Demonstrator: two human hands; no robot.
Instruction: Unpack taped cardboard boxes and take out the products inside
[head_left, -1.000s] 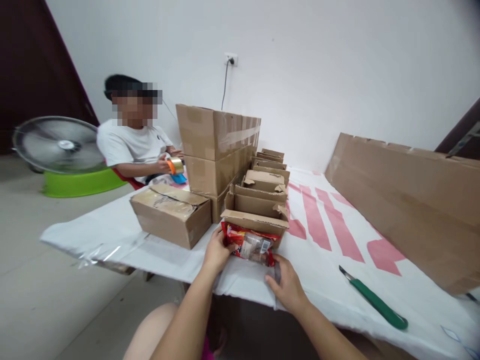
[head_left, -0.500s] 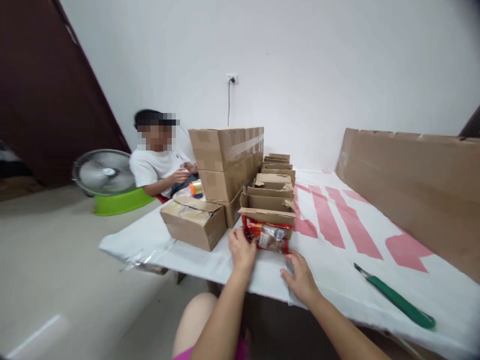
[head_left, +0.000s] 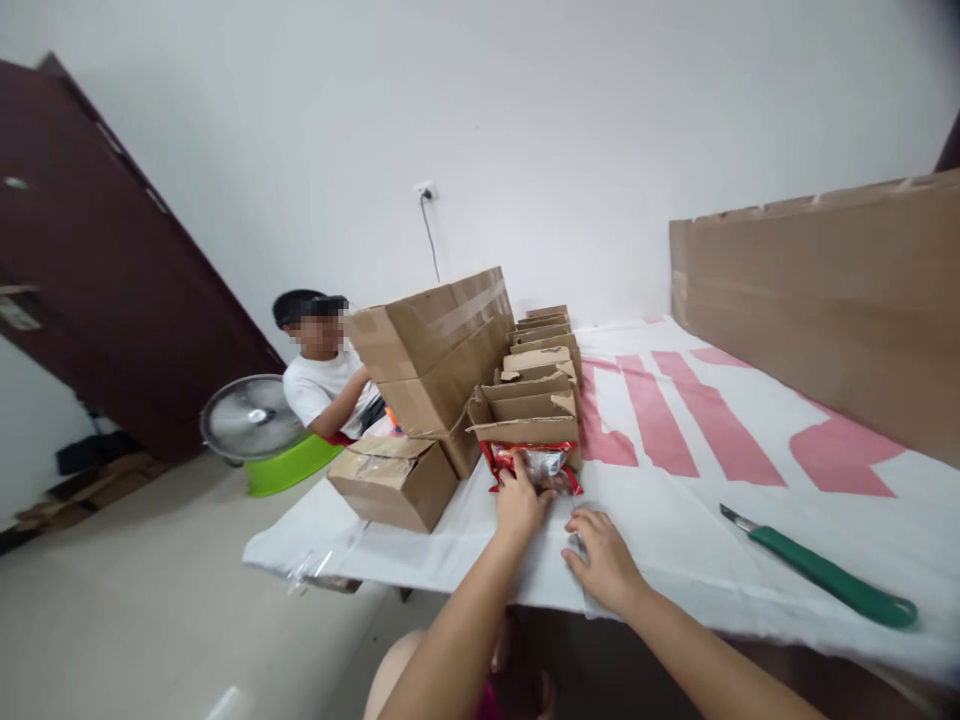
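A red plastic packet [head_left: 541, 462] with a clear window stands against the front of the nearest open cardboard box [head_left: 525, 430]. My left hand [head_left: 521, 500] is on it, fingers laid over its front and thumb bent in low down. My right hand [head_left: 600, 560] rests on the cloth just right of and below the packet, its fingers curved and apart, holding nothing. Behind the packet, several open boxes form a row toward the wall. What is inside them cannot be made out.
Taped cartons [head_left: 427, 350] are stacked left of the row, with a smaller carton [head_left: 394, 480] in front. A green-handled knife [head_left: 832, 575] lies at right, its blade exposed. A large cardboard panel [head_left: 817, 300] stands behind it. A person [head_left: 322, 385] sits at far left beside a fan [head_left: 255, 420].
My left hand has shifted from the packet's left end onto its front. My right hand has come off the packet's right corner. The camera view has tilted and turned a little.
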